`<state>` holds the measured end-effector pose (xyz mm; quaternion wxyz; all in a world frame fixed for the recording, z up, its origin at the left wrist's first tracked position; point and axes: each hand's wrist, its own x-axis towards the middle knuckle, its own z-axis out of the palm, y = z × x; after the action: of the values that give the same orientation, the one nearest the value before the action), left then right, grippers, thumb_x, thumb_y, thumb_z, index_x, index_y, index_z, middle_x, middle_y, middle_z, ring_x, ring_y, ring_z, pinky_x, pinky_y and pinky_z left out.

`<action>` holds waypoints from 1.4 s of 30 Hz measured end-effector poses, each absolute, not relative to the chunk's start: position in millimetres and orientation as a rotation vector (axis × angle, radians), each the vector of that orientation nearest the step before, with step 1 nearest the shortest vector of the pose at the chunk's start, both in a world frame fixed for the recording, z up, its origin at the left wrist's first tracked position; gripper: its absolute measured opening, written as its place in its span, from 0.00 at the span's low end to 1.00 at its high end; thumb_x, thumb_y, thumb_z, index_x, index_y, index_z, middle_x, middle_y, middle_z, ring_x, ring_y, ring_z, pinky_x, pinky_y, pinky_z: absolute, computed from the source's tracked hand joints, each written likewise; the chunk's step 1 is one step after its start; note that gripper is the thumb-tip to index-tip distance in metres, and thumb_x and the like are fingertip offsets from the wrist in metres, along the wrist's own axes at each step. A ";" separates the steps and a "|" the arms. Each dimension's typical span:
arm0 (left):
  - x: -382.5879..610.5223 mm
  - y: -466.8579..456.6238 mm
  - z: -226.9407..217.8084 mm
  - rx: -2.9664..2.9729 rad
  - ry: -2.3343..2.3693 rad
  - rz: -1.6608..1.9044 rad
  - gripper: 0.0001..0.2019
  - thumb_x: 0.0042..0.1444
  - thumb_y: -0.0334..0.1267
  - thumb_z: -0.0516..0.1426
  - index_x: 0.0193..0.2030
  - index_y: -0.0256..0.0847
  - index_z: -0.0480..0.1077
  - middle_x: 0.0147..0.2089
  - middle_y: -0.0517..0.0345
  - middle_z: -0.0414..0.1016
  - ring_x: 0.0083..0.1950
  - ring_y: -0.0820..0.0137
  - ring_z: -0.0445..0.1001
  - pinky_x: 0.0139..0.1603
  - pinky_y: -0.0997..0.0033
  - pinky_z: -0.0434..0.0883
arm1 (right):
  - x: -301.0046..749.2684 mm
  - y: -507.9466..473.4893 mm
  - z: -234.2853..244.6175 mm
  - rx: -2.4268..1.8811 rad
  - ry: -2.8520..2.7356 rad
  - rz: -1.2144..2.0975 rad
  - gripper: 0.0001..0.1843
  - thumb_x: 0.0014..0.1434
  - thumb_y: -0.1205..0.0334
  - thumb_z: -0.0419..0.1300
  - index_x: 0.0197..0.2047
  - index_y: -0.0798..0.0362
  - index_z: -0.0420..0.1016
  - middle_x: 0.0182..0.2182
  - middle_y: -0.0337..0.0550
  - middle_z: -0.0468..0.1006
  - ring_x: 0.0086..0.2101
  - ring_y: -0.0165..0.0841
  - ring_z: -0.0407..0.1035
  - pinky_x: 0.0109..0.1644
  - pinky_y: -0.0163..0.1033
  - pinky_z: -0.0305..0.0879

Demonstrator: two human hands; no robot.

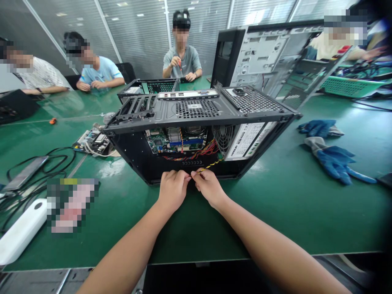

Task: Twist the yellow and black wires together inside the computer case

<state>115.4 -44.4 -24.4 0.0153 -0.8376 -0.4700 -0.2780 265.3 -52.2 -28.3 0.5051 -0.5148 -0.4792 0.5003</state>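
Far left, phone among black cables, then a loose circuit board lying just beside the case, well away from both hands. Middle, computer case on the green table, open side facing the person, a green board mounted inside. Left hand is at the case's lower front edge, thumb and fingertips pinched on the near end of a twisted yellow-and-black wire; the exact end is hidden by the fingers. Right hand just beside it, nearly touching, thumb and forefinger closed on the same wire. From there the wire runs up to the right into the case, below the fan and the power box; where it starts can't be told. Further right, blue gloves, off the hands, well apart.

To do this well, I'd keep both pinches close together so the short stretch between stays under control, let the right hand anchor so no pull reaches the far end, and work with fingertips only, small turns, no yanking. Probably worth keeping slack and holding the wire clear of the metal edge, which could scrape it, and away from the coloured wires behind
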 end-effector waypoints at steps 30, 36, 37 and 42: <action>111.0 -39.8 -24.8 -2.614 -1.330 -0.946 0.11 0.65 0.43 0.58 0.34 0.42 0.76 0.28 0.58 0.73 0.34 0.65 0.67 0.37 0.64 0.60 | 270.4 -50.1 -30.3 -1.353 -1.307 1.053 0.17 0.58 0.50 0.61 0.24 0.50 0.67 0.16 0.33 0.63 0.19 0.29 0.58 0.24 0.37 0.52; 113.1 -41.8 -21.6 -2.633 -1.348 -0.880 0.10 0.66 0.39 0.57 0.33 0.41 0.75 0.28 0.58 0.73 0.34 0.65 0.68 0.37 0.65 0.59 | 270.6 -49.8 -31.2 -1.370 -1.316 1.049 0.15 0.58 0.51 0.60 0.25 0.51 0.68 0.18 0.35 0.67 0.20 0.30 0.62 0.25 0.37 0.56; 113.3 -42.1 -21.2 -2.638 -1.356 -0.872 0.10 0.66 0.38 0.57 0.33 0.41 0.74 0.28 0.58 0.73 0.34 0.66 0.68 0.37 0.65 0.59 | 270.6 -49.8 -31.1 -1.372 -1.319 1.046 0.15 0.58 0.51 0.60 0.25 0.51 0.68 0.18 0.36 0.67 0.20 0.31 0.62 0.25 0.37 0.56; 114.2 -42.5 -20.2 -2.683 -1.418 -0.877 0.10 0.66 0.37 0.56 0.32 0.41 0.72 0.29 0.58 0.75 0.34 0.66 0.69 0.37 0.65 0.60 | 270.6 -50.6 -30.6 -1.371 -1.329 1.042 0.14 0.58 0.52 0.59 0.25 0.51 0.68 0.19 0.36 0.68 0.20 0.31 0.63 0.26 0.37 0.57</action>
<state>114.2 -42.5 -20.2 -0.0087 -0.8494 -0.4488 -0.2776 270.6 -50.6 -30.6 0.4647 -0.5581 -0.5409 0.4243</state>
